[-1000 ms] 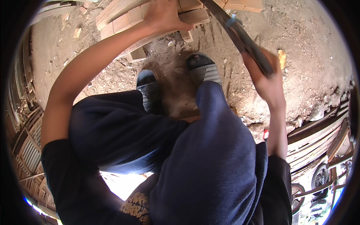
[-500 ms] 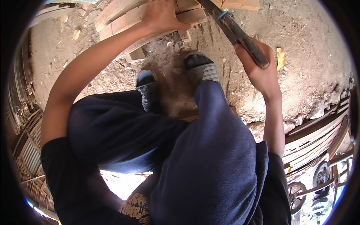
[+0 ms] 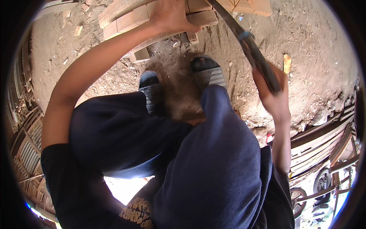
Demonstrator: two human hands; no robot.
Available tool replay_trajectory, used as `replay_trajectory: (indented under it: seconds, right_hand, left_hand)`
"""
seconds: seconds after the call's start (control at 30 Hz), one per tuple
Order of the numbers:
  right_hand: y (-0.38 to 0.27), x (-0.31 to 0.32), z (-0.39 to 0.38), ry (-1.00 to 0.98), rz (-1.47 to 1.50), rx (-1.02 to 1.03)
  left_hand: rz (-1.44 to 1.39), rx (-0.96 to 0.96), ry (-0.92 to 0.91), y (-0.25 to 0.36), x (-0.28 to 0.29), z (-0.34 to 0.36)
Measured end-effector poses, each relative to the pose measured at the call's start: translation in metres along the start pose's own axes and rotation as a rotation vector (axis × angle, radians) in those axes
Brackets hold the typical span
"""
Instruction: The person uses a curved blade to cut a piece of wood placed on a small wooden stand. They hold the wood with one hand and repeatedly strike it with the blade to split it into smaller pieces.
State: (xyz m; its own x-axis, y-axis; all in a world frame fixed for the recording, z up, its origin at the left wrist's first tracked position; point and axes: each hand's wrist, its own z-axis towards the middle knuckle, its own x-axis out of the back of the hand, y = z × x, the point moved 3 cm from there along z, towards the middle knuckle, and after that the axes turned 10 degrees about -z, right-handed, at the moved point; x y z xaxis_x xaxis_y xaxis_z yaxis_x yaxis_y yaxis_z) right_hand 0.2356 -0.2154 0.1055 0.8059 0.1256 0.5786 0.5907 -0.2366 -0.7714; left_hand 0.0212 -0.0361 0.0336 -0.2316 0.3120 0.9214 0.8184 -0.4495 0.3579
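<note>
My left hand (image 3: 170,19) reaches to the top of the view and holds a stack of pale wooden planks and blocks (image 3: 127,23), thumb out along the wood; its fingertips are hard to see. My right hand (image 3: 271,87) is closed on the end of a long dark tool (image 3: 250,47) with a blue tie around it. The tool slants up and left to the wood, where its far end leaves the view. My feet in dark sandals (image 3: 150,91) are on the dirt ground below the wood.
More wood pieces (image 3: 255,8) lie at the top right. A yellowish scrap (image 3: 287,63) is on the dirt (image 3: 314,61). Slatted boards and corrugated metal (image 3: 28,147) line the left rim; stacked planks (image 3: 309,150) and wheels (image 3: 322,179) show at the lower right.
My right hand and the tool moved up and left, then back down and right, lower now than in either earlier frame. My left hand stays on the wood, shifted slightly right.
</note>
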Motion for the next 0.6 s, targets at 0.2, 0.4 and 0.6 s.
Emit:
replay_trajectory:
  seconds: [0.2, 0.4, 0.6]
  right_hand:
    - [-0.01, 0.007, 0.002, -0.003, 0.012, -0.001]
    - [-0.003, 0.012, -0.01, -0.021, 0.015, -0.035]
    - [-0.008, 0.003, -0.004, -0.001, 0.074, -0.032]
  left_hand:
    - [0.001, -0.082, 0.112, 0.001, -0.007, 0.002]
    - [-0.007, -0.055, 0.071, -0.001, -0.004, 0.001]
    - [0.003, -0.111, 0.129, -0.002, -0.009, 0.001]
